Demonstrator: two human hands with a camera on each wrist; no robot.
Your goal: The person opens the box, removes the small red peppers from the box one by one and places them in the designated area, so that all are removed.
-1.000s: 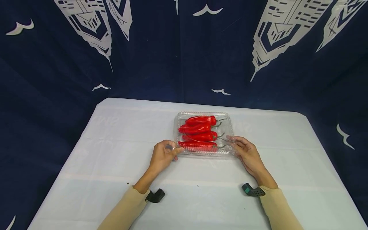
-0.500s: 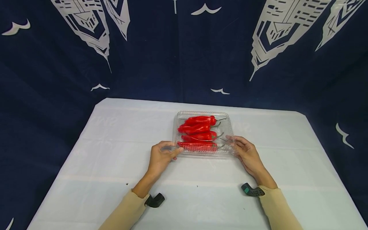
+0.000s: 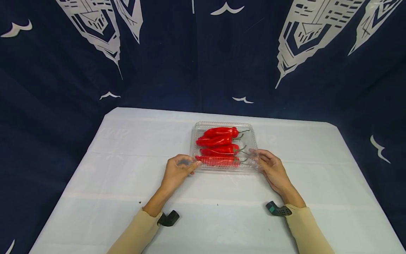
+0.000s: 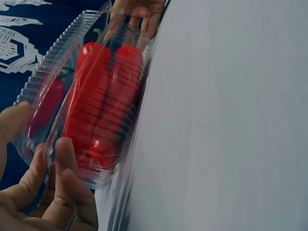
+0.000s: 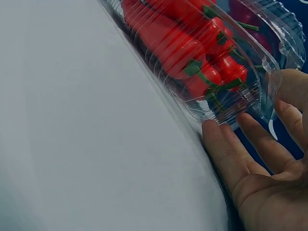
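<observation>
A clear plastic clamshell box (image 3: 225, 124) sits on the table with several red peppers (image 3: 219, 141) with green stems lying in it side by side. Its ribbed lid (image 4: 53, 53) stands tilted, with a gap between it and the base rim in the left wrist view. My left hand (image 3: 177, 173) holds the near left corner, thumb at the lid's edge and bent fingers at the base rim. At the near right corner my right hand (image 3: 272, 171) grips the box; its lower fingers (image 5: 221, 149) reach fairly straight to the base's end wall.
The table wears a white cloth (image 3: 127, 169) with a few small dark specks. A navy curtain (image 3: 177, 63) with white building and bird prints hangs behind it. Dark wrist devices (image 3: 168, 218) sit at both beige sleeves (image 3: 307, 229).
My left hand and wrist have shifted slightly left, the thumb drawing back a little toward the box's corner. My right hand, the box and the peppers stay in place.
</observation>
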